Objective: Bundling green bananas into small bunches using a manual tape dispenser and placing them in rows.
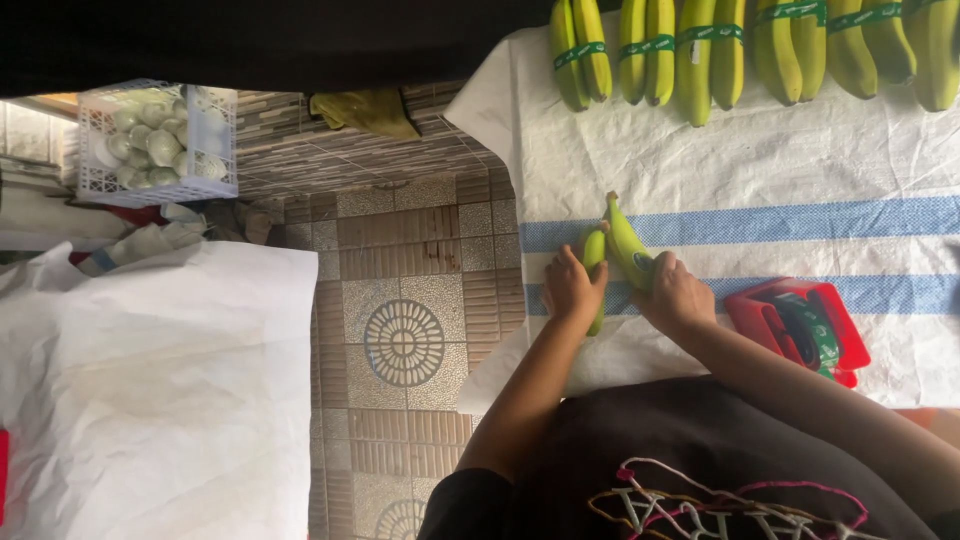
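Observation:
Two green bananas (622, 240) lie on a white woven sheet with blue stripes (760, 170), meeting at their far ends. My left hand (572, 287) is closed around the left banana (595, 248), whose near end pokes out below the fist. My right hand (677, 296) covers the near end of the right banana, fingers curled over it. Both forearms reach in from the bottom of the view over a dark garment with stitched lines.
A row of green banana pairs (700, 50) bound with green bands lines the far edge. A red tape dispenser (800, 325) with green tape sits right of my right hand. Left: tiled floor (405, 270), a white crate (160, 140) of pale round items, a white sheet (150, 380).

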